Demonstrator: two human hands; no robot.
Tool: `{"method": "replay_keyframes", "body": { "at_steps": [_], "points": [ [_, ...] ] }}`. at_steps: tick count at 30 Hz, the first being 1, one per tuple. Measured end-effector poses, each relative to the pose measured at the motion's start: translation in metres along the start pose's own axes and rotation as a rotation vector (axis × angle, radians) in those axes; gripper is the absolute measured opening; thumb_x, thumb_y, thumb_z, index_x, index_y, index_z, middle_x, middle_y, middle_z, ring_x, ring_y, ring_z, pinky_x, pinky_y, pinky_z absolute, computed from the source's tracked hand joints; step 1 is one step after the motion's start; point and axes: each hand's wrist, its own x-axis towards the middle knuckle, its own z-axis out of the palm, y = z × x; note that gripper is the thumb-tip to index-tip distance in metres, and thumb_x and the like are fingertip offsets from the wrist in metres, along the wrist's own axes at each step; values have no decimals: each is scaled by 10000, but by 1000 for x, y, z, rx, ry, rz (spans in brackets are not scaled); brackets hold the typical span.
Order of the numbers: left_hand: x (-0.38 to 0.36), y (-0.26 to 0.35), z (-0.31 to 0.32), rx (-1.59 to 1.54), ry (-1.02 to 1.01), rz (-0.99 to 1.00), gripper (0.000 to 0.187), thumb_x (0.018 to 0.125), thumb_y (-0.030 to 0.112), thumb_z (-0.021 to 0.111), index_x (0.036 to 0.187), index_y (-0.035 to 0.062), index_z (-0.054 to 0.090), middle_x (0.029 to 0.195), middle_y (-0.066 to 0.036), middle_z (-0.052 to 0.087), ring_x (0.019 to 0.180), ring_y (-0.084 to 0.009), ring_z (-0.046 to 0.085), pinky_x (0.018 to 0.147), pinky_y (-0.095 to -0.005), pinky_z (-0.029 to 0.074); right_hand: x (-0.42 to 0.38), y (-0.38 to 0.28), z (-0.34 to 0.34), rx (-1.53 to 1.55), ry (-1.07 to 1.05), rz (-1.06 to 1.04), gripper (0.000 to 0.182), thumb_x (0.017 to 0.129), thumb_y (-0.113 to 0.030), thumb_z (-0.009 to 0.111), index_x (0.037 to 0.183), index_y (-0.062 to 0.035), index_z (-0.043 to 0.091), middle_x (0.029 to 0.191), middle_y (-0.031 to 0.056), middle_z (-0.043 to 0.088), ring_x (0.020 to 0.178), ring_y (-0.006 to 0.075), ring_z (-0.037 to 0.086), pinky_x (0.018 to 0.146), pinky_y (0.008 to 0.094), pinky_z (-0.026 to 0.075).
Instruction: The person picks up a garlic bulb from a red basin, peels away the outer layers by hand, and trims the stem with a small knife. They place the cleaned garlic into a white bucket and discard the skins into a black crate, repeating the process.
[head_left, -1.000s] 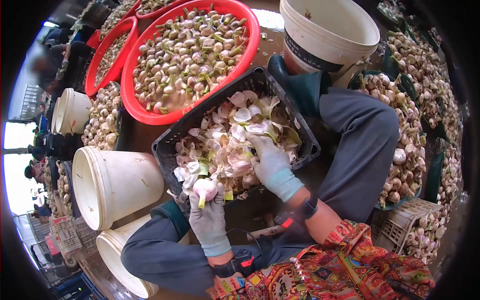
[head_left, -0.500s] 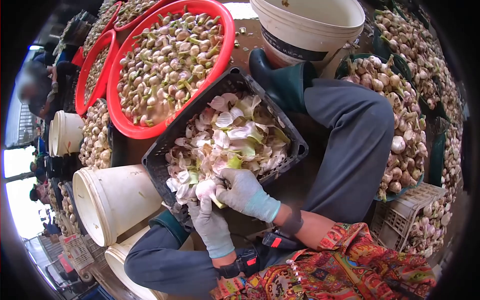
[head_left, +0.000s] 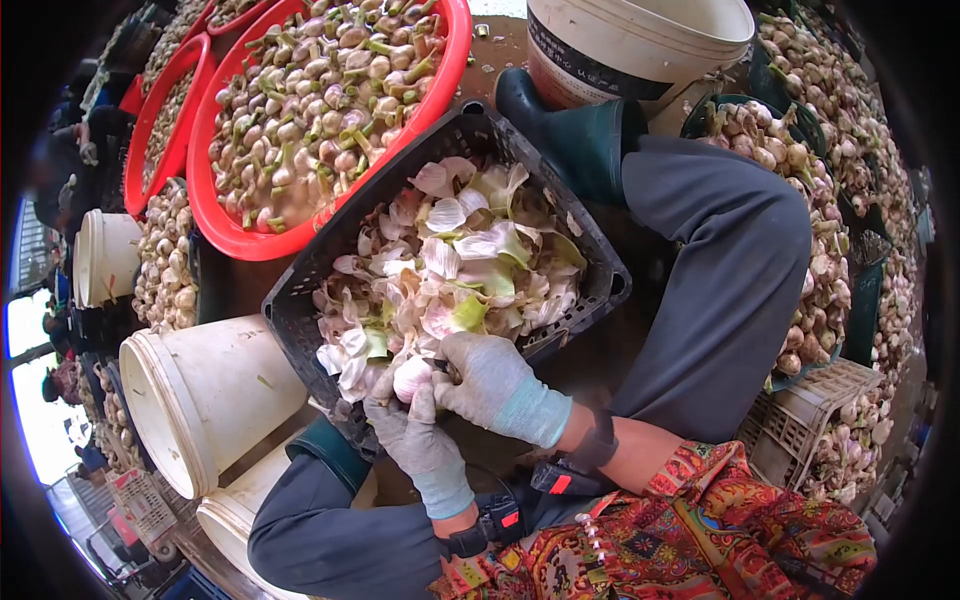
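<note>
A pinkish-white garlic bulb (head_left: pixel 413 379) is held between both gloved hands over the near edge of a black plastic crate (head_left: pixel 290 290). My left hand (head_left: pixel 415 440) wraps its fingers round the bulb from below. My right hand (head_left: pixel 490 385) is closed at the bulb's right side, with something small and dark at its fingertips that I cannot make out. Loose garlic skins (head_left: pixel 460 260), white, pink and pale green, fill much of the crate. Both gloves are grey with light blue cuffs.
A red tub (head_left: pixel 200 190) of garlic in water stands beyond the crate. White buckets are at the left (head_left: pixel 225 390) and at the top (head_left: pixel 640 50). Heaped garlic (head_left: pixel 840 110) and a beige crate (head_left: pixel 810 410) lie to the right. Green boots (head_left: pixel 570 140) flank the black crate.
The view has shifted slightly. The bulb has turned in my hands, and the green stem that stuck out below it no longer shows. My left hand's fingers have closed further round it.
</note>
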Motion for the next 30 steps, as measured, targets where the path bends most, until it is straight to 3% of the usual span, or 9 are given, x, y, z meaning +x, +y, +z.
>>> {"method": "replay_keyframes", "body": {
  "at_steps": [3, 7, 10, 14, 17, 18, 21, 25, 30],
  "points": [
    [0, 5, -1, -78, 5, -35, 359, 835, 64, 634, 1160, 16, 488, 1146, -118, 541, 1064, -199, 532, 964, -341, 422, 3, 6, 10, 6, 38, -1, 166, 738, -126, 632, 775, 20, 562, 658, 196, 551, 608, 338, 563, 577, 397, 453],
    [-1, 4, -11, -395, -9, -147, 416, 901, 120, 592, 1265, -2, 432, 1217, -92, 507, 1134, -216, 508, 1005, -378, 413, 15, 1, 1, 124, 84, 207, 120, 774, -89, 585, 790, 29, 568, 605, 63, 530, 554, 111, 508, 528, 290, 443],
    [-2, 5, -17, -559, 21, -207, 394, 922, 106, 554, 1280, -12, 437, 1224, -127, 518, 1141, -251, 517, 1011, -424, 428, 19, 9, -5, 616, 49, 302, 216, 826, -82, 546, 1015, 13, 585, 762, 38, 593, 578, 121, 575, 522, 245, 453],
    [-1, 5, -26, -842, -50, -316, 351, 943, 149, 510, 1242, -31, 473, 1204, -179, 550, 1104, -304, 552, 975, -450, 458, 9, 1, -32, 1050, -44, 310, 156, 822, -38, 532, 971, -29, 576, 758, 33, 585, 573, 74, 562, 497, 201, 443],
    [1, 10, -27, -1026, -135, -366, 375, 957, 219, 482, 1241, -26, 476, 1209, -180, 549, 1114, -312, 543, 954, -442, 467, 16, 14, -25, -107, 113, 1, 204, 831, -134, 609, 986, -6, 570, 858, 115, 648, 724, 242, 645, 660, 334, 513],
    [2, 12, -24, -1022, -90, -357, 378, 959, 222, 481, 1236, -35, 470, 1195, -183, 549, 1101, -316, 548, 937, -440, 484, 11, 5, -22, -68, 96, -11, 314, 827, -181, 646, 1072, 0, 570, 936, 149, 650, 865, 296, 642, 756, 371, 499],
    [0, 10, -21, -977, -13, -358, 379, 962, 231, 478, 1229, -39, 470, 1165, -171, 556, 1076, -304, 560, 899, -430, 511, -2, -15, -12, 347, -90, 6, 408, 824, -244, 684, 1136, -1, 585, 937, 136, 614, 811, 194, 598, 743, 325, 487],
    [-5, -1, -26, -883, -198, -323, 341, 967, 256, 436, 1199, 28, 536, 1158, -139, 596, 996, -267, 588, 808, -364, 504, 12, 6, 0, 256, -128, 102, 322, 846, -256, 656, 1027, 7, 612, 731, 124, 596, 677, 205, 580, 680, 326, 482],
    [-9, 18, -21, -1128, -198, -382, 347, 917, 284, 512, 1185, 64, 545, 1134, -121, 594, 971, -280, 572, 743, -355, 484, 13, 35, -10, 236, 199, 16, 216, 848, -168, 617, 948, 24, 620, 781, 127, 653, 701, 193, 606, 688, 328, 489]
  ]
}}
